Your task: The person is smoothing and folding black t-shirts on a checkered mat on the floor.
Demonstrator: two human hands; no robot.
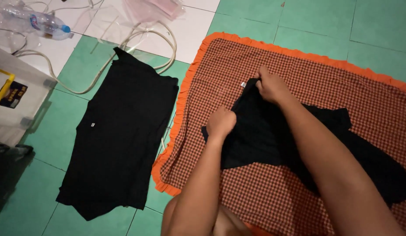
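Both bare forearms reach forward from the near edge, the right one thick and close on the right side. The left hand (220, 123) is curled into a loose fist, knuckles up. The right hand (271, 87) lies farther out, fingers bent down and pinched together.

view: head, single camera | position: worn above the seated person, looking steeply down over both forearms | facing: toward 12 o'clock across the tiled floor (299, 26) | range: close, hands mid-frame | coverage: checkered cloth (343, 83) at 3 o'clock, flat black garment (120, 135) at 9 o'clock | shared views: none
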